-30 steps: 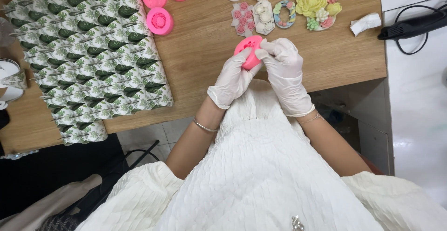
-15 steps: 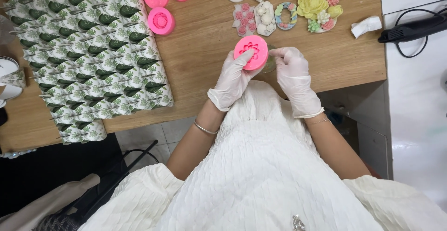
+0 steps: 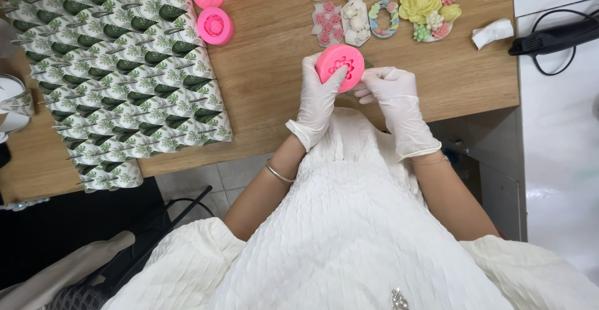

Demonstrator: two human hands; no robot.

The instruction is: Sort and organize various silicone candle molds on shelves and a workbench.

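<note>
The left hand (image 3: 317, 101), in a thin white glove, closed its fingers around the round pink silicone mould (image 3: 340, 66) from the near-left side, thumb across the rim, and held it clear of the light wooden tabletop (image 3: 268, 85) near its front edge. The right hand (image 3: 394, 101), gloved likewise, touched the mould's right rim with its fingertips; whether it pinched or only steadied it could not be told. A second before, the mould had been folded between both hands with its edge toward the camera; by this moment it lay flat and face up, its flower-shaped cavities showing. That suggested the flexing was over and the cavities were being checked.

Further out, pastel moulded flower pieces (image 3: 424, 7) in yellow, pink and green lay near the table's far edge, beside a small slab of pink rosettes (image 3: 326, 26). Three more pink round moulds (image 3: 215, 26) sat to the far left. A large overlapping spread of white paper packets printed with green leaves (image 3: 118, 73) covered the left of the table. A black corded tool (image 3: 552, 35) rested on the white surface at the right
</note>
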